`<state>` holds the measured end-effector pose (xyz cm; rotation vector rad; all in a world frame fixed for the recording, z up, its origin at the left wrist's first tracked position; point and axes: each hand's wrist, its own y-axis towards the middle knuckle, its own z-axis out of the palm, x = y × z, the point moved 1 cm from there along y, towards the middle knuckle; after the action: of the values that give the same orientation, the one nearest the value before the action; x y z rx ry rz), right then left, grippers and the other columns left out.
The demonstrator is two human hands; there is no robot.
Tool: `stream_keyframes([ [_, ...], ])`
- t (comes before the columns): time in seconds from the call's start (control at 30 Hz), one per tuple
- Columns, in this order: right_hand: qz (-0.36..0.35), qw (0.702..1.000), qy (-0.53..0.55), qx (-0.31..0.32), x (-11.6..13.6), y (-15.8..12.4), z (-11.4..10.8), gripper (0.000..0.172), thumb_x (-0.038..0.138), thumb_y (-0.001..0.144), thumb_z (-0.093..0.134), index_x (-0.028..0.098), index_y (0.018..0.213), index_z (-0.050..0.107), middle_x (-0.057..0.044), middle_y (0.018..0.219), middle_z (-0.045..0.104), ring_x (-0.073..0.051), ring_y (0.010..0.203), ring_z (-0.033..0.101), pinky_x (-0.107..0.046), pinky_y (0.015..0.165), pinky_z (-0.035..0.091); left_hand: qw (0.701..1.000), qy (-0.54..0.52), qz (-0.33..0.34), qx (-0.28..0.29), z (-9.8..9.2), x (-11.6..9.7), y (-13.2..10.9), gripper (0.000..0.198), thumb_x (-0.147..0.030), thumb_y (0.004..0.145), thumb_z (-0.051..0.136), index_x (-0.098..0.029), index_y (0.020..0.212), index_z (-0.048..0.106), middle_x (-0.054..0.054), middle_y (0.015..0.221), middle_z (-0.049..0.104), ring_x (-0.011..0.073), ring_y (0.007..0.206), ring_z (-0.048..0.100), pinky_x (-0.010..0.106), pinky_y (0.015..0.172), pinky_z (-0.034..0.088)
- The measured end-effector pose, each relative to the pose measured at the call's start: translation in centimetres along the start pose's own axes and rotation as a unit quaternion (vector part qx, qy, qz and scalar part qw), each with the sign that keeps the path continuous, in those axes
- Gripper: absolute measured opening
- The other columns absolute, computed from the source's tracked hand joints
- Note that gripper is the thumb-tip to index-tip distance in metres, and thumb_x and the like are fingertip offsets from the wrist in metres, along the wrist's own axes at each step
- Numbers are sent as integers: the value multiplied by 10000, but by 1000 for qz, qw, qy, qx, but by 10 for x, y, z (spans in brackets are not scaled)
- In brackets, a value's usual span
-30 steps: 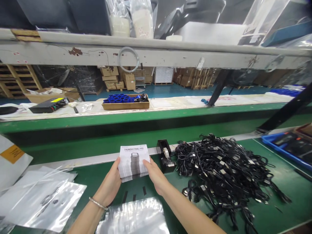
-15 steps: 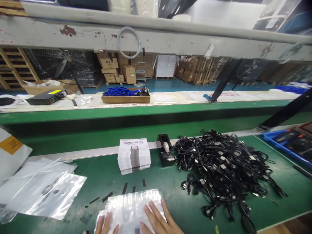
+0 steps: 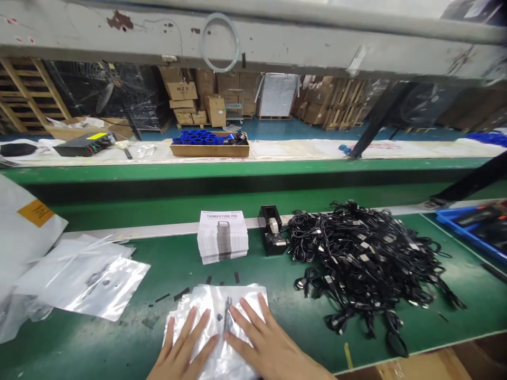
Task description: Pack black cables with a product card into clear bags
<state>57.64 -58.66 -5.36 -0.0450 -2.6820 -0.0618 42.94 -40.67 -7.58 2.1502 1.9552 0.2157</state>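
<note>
Hands moved further up the clear plastic bags (image 3: 216,311), left hand (image 3: 182,351) and right hand (image 3: 263,345) both flat with fingers spread, gripping nothing, booklet stack (image 3: 222,236) untouched beyond.

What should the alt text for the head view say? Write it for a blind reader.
The left hand and right hand lie flat and open on a clear plastic bag on a green table. Behind it stand a stack of booklets and a tape dispenser, with a pile of black cables to the right.
</note>
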Motion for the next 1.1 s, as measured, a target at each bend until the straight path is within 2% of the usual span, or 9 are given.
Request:
stream_keyframes([
  [0.13,3,999,38,16,-1,-3,-9,737,354,812,507,270,1381,46,-138,1436,111,-339,1305,23,-670,955,24,999,-5,40,22,-4,10,5,677,-478,761,515,-335,1348,209,82,1323,448,315,1277,268,554,1014,125],
  [0.3,39,996,76,5,-1,-4,-24,751,469,760,543,271,1371,154,-114,1442,135,-326,1312,50,-628,996,26,997,-29,59,47,3,21,15,837,-583,640,582,-279,1345,248,108,1375,369,335,1294,213,563,1012,121],
  [0.37,67,995,77,-10,-1,-4,-29,707,444,760,556,270,1357,219,-105,1436,187,-312,1314,88,-598,1018,31,997,-42,53,40,10,21,24,760,-569,679,549,-286,1331,278,96,1379,368,325,1293,225,563,1010,133],
  [0.5,123,990,40,-53,-3,-5,-38,572,270,808,516,274,1332,288,-82,1417,267,-272,1318,123,-555,1042,4,996,-88,-7,-4,19,17,42,493,-447,787,493,-344,1257,386,39,1312,477,276,1250,340,554,1028,118],
  [0.6,193,975,39,-101,-10,-6,-38,641,391,765,559,244,1329,292,-93,1441,193,-273,1325,75,-534,1054,10,985,-138,-93,-35,15,14,48,531,-470,757,511,-268,1235,403,105,1255,494,315,1216,369,604,1011,91],
  [0.7,315,926,76,-192,-21,-4,-28,625,441,804,470,142,1321,291,-147,1436,184,-251,1327,94,-492,1068,105,933,-220,-278,-57,8,13,49,552,-498,784,404,-189,1238,347,155,1277,360,321,1243,296,567,990,236],
  [0.77,331,912,85,-227,-26,-1,-19,603,411,820,447,105,1314,289,-161,1420,226,-239,1324,125,-472,1074,118,907,-267,-322,-48,5,10,52,542,-499,802,343,-195,1249,313,139,1301,302,296,1246,290,507,973,316],
  [0.93,234,942,64,-232,-24,10,-21,581,442,784,499,158,1271,359,-121,1367,341,-230,1282,244,-416,1070,177,959,-162,-226,-62,8,7,58,525,-449,777,405,-225,1241,307,149,1345,280,338,1291,182,610,980,179],
  [1.1,195,956,-10,-218,-30,23,-42,637,589,738,472,179,1222,422,-129,1282,422,-278,1222,306,-484,1046,144,996,-19,-60,-62,18,12,46,1039,-519,530,657,-291,1353,65,207,1417,156,435,1293,47,677,930,83],
])
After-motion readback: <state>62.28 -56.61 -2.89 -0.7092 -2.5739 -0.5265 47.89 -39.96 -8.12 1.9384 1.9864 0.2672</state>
